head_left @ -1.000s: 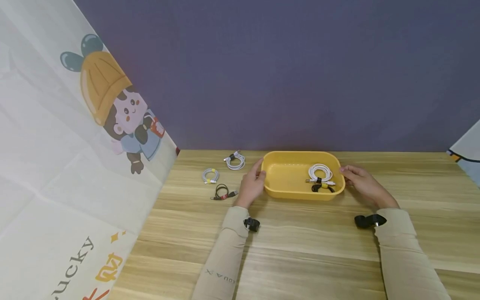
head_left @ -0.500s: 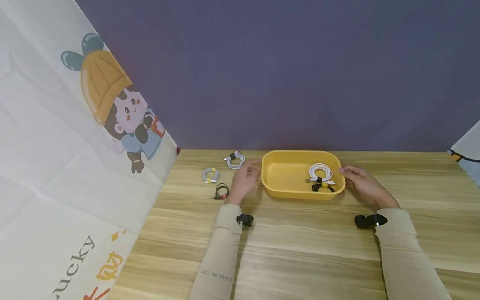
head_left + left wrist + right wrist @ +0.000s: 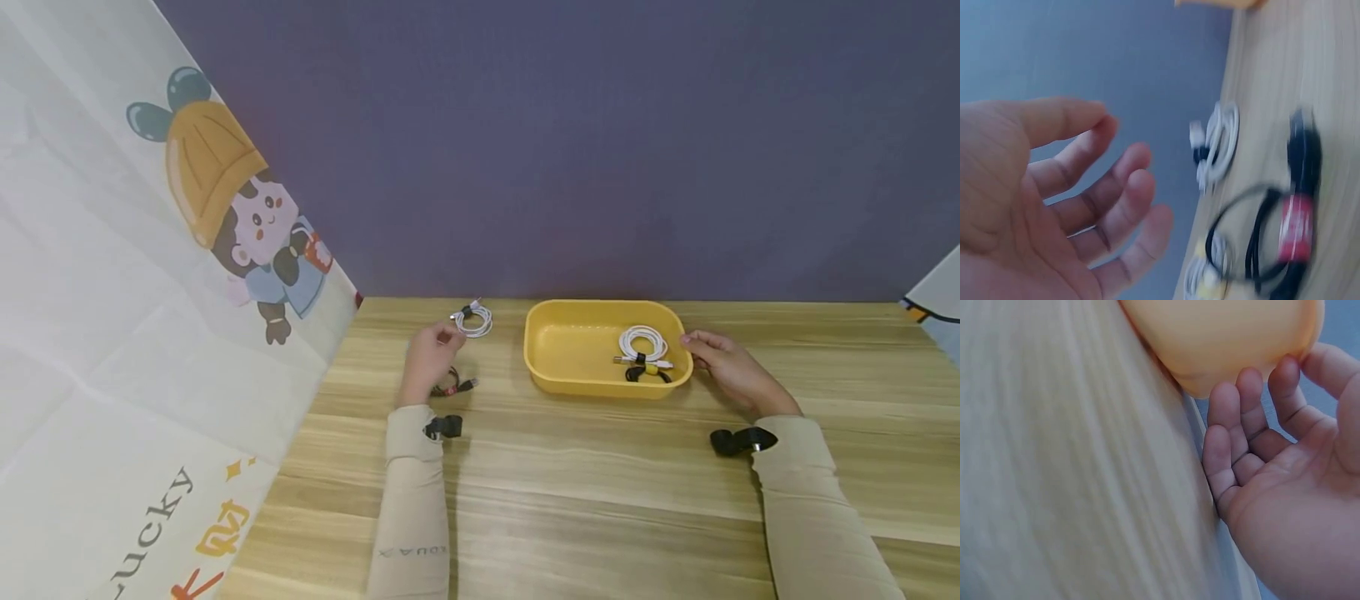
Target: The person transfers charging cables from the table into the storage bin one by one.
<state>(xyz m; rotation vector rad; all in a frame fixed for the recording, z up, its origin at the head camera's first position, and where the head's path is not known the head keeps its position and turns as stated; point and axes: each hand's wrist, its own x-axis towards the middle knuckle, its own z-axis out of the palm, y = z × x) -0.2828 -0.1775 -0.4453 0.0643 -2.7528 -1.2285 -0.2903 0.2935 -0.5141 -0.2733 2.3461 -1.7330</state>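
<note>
My left hand (image 3: 430,360) hovers over the left of the table, fingers loosely bent and holding nothing. Below it, in the left wrist view, lie a coiled black USB cable with a red tie (image 3: 1297,228), a white cable with a black tie (image 3: 1227,144) and a pale cable with a yellow tie (image 3: 1200,275). The hand hides that pale cable in the head view. My right hand (image 3: 731,371) pinches the right end of a yellow plastic basket (image 3: 600,388), thumb at the rim and fingers against the outside. Inside are a coiled white cable (image 3: 662,343) and a black cable (image 3: 636,375).
The wooden table (image 3: 600,483) meets a dark blue backdrop (image 3: 600,150) just behind the basket. A white printed sheet (image 3: 187,375) with a cartoon figure borders the left side. Each wrist wears a black camera mount (image 3: 444,427).
My left hand has let go of the basket's left end and moved left over the loose cables. My right hand keeps its grip, and the basket has stayed in place.
</note>
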